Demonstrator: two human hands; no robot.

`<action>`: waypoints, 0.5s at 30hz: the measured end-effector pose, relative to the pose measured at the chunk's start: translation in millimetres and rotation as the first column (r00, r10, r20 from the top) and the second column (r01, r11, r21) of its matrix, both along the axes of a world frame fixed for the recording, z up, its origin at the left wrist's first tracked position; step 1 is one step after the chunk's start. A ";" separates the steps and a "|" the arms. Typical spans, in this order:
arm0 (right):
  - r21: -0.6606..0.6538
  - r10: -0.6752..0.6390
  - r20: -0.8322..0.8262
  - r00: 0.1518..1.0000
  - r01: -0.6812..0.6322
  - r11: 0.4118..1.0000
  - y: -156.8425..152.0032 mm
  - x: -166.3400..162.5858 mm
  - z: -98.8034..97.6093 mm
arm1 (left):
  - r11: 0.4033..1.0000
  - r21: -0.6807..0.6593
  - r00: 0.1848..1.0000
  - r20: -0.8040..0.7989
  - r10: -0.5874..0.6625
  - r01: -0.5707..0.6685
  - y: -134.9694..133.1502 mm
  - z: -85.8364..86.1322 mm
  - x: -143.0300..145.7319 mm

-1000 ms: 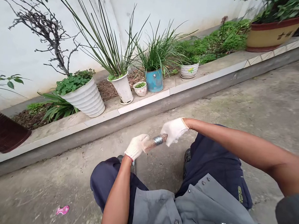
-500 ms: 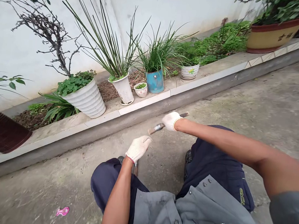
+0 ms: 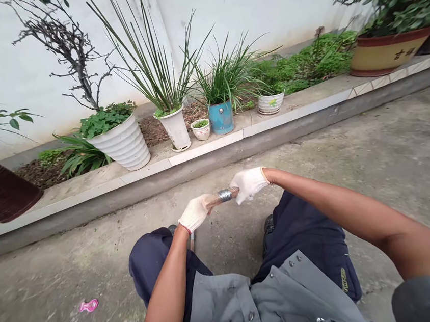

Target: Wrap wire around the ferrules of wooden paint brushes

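A brown wooden stick [image 3: 215, 200] with silvery wire wound in a tight band [image 3: 225, 195] spans the gap between my two gloved hands, low over the concrete. My left hand [image 3: 195, 214], in a white knit glove, is closed around the stick's near left end. At the other side of the wire band, my right hand [image 3: 250, 183], gloved too, has its fingers bent around the stick's right end; its fingertips are slightly blurred. The glove hides whatever part of the stick lies beyond the band. Below my left wrist, a brown handle-like piece [image 3: 192, 241] is partly visible near my shoe.
A raised, tile-edged bed [image 3: 144, 172] runs diagonally ahead. On it stand a white ribbed pot [image 3: 122, 143], a tall white pot [image 3: 177, 129], a blue pot [image 3: 221, 117] and a yellow-brown planter [image 3: 389, 55]. A pink object [image 3: 88, 305] lies on the concrete at lower left.
My left hand was apart from the stick and now grips its left end. My right hand has turned, and the dark far end that stuck out past it no longer shows.
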State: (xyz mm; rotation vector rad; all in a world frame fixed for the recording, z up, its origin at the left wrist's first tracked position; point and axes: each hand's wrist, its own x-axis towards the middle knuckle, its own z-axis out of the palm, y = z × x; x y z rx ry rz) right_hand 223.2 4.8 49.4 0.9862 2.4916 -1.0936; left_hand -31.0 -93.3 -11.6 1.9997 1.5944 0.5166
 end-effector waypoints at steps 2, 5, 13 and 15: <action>0.049 -0.044 -0.032 0.998 0.046 0.998 3.4 -1.9 5.7 | 0.995 -0.071 0.998 -0.008 0.064 -0.064 0.2 -0.7 0.9; 0.138 -0.108 -0.066 0.992 0.117 0.984 8.1 -7.7 8.6 | 0.998 -0.028 0.997 0.038 0.062 -0.061 -2.6 2.9 3.4; 0.408 -0.220 -0.023 0.975 0.210 0.888 39.9 -16.6 16.5 | 1.000 0.001 0.999 0.038 0.012 -0.012 -7.4 10.7 7.4; 0.483 -0.237 -0.001 0.972 0.208 0.851 44.7 -18.5 14.7 | 1.000 -0.006 1.000 0.018 -0.007 0.007 -8.1 11.5 7.6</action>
